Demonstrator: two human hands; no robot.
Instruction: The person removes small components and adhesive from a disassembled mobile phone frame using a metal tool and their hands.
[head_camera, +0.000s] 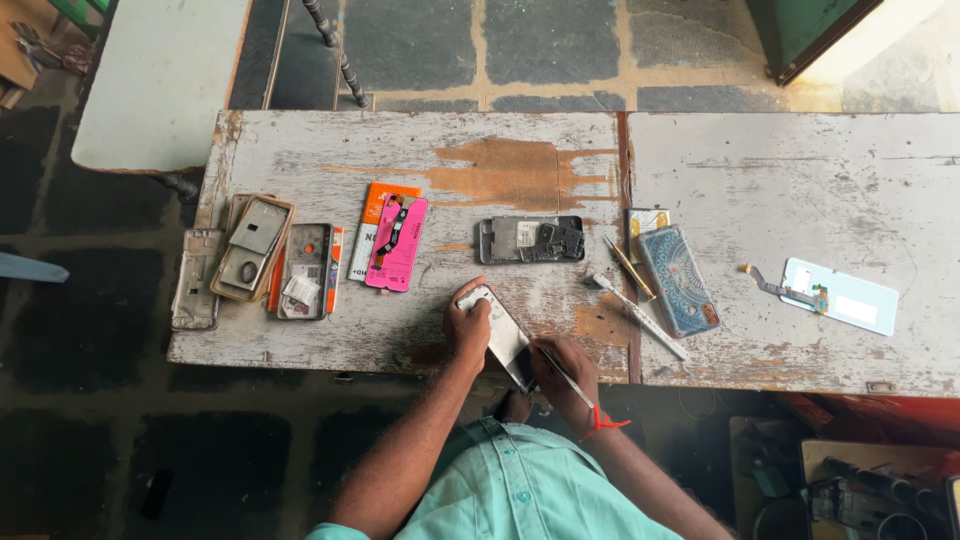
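My left hand (467, 325) grips the far end of an opened phone body (503, 336) that lies at the near edge of the worn white wooden table (770, 180). My right hand (566, 367) holds a thin metal tool (562, 374) like a pen, its tip at the phone's near end. A red thread is tied around my right wrist.
A phone frame with loose parts (531, 239) lies beyond my hands. Tweezers and a screwdriver (638, 305) lie beside a patterned phone case (678, 280). A screen with flex cable (838, 295) sits far right. Pink and orange cards (397, 243) and stacked phone parts (258, 255) are at the left.
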